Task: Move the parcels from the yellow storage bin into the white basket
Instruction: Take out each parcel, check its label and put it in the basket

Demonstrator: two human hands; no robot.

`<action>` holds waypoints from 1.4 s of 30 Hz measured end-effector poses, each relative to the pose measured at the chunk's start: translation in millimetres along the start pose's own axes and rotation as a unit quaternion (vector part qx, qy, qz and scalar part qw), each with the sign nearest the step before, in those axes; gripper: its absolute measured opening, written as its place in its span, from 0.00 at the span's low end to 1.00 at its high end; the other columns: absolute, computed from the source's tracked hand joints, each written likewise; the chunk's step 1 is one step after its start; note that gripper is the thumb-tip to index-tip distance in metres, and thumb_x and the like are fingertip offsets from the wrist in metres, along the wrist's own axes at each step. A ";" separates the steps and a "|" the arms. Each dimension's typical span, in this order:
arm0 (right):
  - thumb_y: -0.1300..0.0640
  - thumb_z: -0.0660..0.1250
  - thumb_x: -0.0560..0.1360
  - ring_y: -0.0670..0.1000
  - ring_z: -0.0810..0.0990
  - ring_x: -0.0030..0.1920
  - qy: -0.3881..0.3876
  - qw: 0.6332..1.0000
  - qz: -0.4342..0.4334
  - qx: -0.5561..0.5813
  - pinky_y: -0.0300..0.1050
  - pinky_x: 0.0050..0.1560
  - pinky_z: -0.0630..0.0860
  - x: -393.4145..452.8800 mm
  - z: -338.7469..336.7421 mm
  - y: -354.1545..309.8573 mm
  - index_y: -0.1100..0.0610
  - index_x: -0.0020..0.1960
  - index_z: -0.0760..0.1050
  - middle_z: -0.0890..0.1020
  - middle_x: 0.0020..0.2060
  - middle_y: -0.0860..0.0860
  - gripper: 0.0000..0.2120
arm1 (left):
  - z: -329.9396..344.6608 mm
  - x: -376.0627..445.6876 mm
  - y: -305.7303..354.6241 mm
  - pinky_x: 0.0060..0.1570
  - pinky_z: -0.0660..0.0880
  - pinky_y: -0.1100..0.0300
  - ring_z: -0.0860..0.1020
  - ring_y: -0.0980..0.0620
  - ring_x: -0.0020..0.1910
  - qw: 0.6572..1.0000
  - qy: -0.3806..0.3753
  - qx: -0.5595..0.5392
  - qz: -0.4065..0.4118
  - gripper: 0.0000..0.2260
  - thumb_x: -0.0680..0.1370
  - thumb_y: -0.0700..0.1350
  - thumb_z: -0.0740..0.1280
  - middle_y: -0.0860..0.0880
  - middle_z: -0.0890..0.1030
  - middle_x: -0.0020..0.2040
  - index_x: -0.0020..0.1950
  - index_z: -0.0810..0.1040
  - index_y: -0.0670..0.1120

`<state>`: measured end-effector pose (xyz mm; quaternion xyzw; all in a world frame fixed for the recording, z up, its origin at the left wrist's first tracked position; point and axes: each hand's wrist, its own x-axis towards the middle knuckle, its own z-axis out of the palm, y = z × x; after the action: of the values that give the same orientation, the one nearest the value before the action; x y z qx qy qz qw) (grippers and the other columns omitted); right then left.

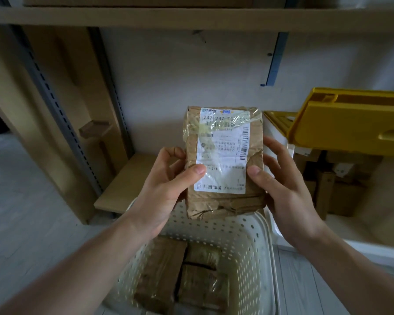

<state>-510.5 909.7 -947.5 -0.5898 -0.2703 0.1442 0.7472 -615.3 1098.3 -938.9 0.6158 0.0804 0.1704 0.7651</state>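
Gripping a brown paper parcel [224, 162] from both sides, the left hand [166, 185] and right hand [284, 185] hold it upright, thumbs pressed on its front and fingers curled behind. A white shipping label [223, 151] under clear tape covers most of its face. The parcel hangs above the white basket [250, 246], a perforated plastic one, where several brown parcels [182, 276] already lie on the bottom. To the right, on a low shelf, sits the yellow storage bin [350, 123], with cardboard boxes [334, 185] beneath it.
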 end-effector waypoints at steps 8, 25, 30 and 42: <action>0.55 0.70 0.72 0.55 0.84 0.60 0.006 1.000 0.012 0.015 0.56 0.56 0.82 5.0 -1.2 4.8 0.47 0.72 0.70 0.82 0.63 0.52 0.29 | -6.3 -0.1 -4.4 0.60 0.77 0.35 0.77 0.31 0.63 0.999 -0.028 0.035 -0.010 0.23 0.72 0.44 0.74 0.35 0.80 0.60 0.60 0.66 0.40; 0.54 0.74 0.70 0.52 0.84 0.58 0.008 1.000 0.004 -0.009 0.50 0.51 0.83 6.5 13.7 11.7 0.48 0.70 0.70 0.83 0.61 0.48 0.31 | -4.9 0.4 -6.6 0.61 0.74 0.30 0.79 0.33 0.60 0.996 0.047 0.072 -0.015 0.33 0.66 0.54 0.77 0.33 0.80 0.60 0.60 0.68 0.37; 0.52 0.79 0.69 0.51 0.85 0.57 0.013 1.000 -0.003 -0.011 0.48 0.51 0.83 6.2 19.4 9.7 0.46 0.69 0.70 0.83 0.59 0.46 0.32 | -6.8 0.9 -6.7 0.62 0.77 0.35 0.83 0.40 0.58 0.996 0.053 0.073 -0.008 0.31 0.67 0.51 0.78 0.39 0.83 0.58 0.61 0.68 0.37; 0.52 0.80 0.62 0.48 0.84 0.58 0.012 0.997 -0.020 -0.070 0.46 0.50 0.84 2.7 30.4 8.9 0.50 0.74 0.65 0.80 0.64 0.48 0.44 | -8.2 0.4 -10.0 0.57 0.81 0.40 0.85 0.44 0.56 0.994 0.071 0.084 0.002 0.28 0.68 0.48 0.78 0.44 0.85 0.55 0.61 0.70 0.39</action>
<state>-524.8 937.9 -950.6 -0.6369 -0.2820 0.1027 0.7102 -616.1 1104.2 -950.4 0.6642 0.1472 0.2082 0.7027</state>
